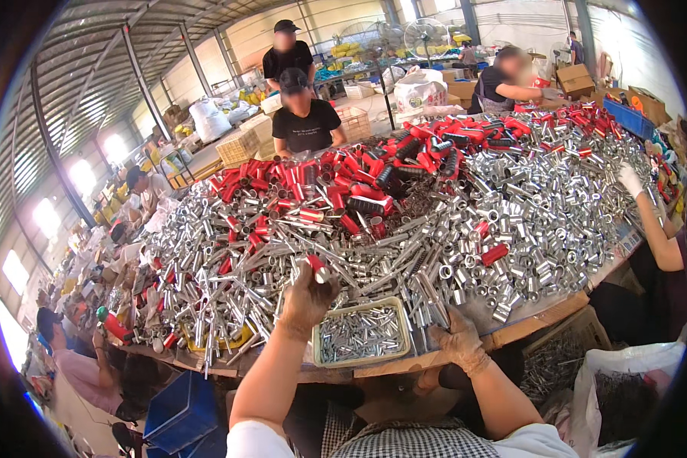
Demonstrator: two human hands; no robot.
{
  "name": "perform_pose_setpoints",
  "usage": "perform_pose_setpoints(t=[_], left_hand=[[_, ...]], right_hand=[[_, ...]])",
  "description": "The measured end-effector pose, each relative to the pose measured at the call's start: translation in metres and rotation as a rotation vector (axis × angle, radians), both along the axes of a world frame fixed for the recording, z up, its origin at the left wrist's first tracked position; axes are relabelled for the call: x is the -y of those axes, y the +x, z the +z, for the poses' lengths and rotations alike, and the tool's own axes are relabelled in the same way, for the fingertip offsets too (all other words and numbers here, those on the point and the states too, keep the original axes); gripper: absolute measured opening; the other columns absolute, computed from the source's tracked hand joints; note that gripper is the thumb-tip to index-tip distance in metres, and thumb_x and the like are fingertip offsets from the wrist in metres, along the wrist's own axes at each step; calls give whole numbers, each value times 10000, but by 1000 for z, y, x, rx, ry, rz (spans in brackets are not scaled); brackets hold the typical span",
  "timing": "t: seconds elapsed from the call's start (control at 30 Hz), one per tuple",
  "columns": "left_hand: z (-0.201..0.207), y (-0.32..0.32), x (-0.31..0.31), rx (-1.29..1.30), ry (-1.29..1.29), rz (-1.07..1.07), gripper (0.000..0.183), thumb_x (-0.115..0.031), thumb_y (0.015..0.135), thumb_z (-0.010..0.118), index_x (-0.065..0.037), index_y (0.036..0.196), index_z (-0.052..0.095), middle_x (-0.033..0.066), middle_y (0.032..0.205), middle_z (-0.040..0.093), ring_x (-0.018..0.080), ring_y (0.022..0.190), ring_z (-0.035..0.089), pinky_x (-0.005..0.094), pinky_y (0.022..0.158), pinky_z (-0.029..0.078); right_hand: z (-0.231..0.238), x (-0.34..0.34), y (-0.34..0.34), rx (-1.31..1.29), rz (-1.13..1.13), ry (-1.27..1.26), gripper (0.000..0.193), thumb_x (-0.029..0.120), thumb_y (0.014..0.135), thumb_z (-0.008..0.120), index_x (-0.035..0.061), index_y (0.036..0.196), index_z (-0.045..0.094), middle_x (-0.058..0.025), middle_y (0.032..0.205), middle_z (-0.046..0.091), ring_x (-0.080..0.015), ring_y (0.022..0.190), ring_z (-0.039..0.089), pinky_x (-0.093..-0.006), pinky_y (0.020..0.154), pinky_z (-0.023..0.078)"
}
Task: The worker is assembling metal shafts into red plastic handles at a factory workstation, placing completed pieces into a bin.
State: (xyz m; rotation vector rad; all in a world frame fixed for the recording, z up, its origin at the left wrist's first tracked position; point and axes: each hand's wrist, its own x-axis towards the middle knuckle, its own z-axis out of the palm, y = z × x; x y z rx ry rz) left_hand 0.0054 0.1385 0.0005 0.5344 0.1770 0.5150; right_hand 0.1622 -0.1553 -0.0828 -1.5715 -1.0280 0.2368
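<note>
1. Frankly, the red handle (317,266) could slip out of the left hand (307,295) — it looks smooth and rounded, and a loosened grip would drop it among the loose silver rods (271,259), where it could roll out of reach
2. The small metal pins (361,334) could spill, since their shallow cream tray (316,349) sits right by the table's front edge (542,316), between the two forearms; a knock from either one might tip it
3. The silver sockets (538,259) heaped on the right lie loose on one another, so pushing into the pile could send some over that edge
4. The left forearm angles up and forward from the lower rim of the view, passing just beside the tray; its hand is closed around the red handle, above the near side of the heap — whether the handle also touches other parts, I cannot tell
5. The right hand (461,343) rests lower, near the table edge just right of the tray, thumb pointing forward beside the long silver bars (433,296); its fingers are partly hidden, so I cannot tell whether it holds anything
</note>
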Motion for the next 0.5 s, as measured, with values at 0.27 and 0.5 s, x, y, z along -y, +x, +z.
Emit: perform_pose_setpoints(t=[0.27,0.5], left_hand=[[-2,-54,89,-111,332,178,577,-138,898,667,-71,1397,385,93,1061,612,265,1012,623,459,958,499],[5,-72,127,-218,798,16,601,-267,876,709,-45,1354,420,95,1084,634,240,1034,639,382,933,499]], right_hand=[[13,20,-38,142,22,-52,445,125,905,643,-9,1302,492,-42,952,627,-109,856,566,-264,775,478],[48,57,-107,-224,438,-394,595,253,872,661,54,1380,426,-159,1131,616,-275,1058,604,-372,898,476]])
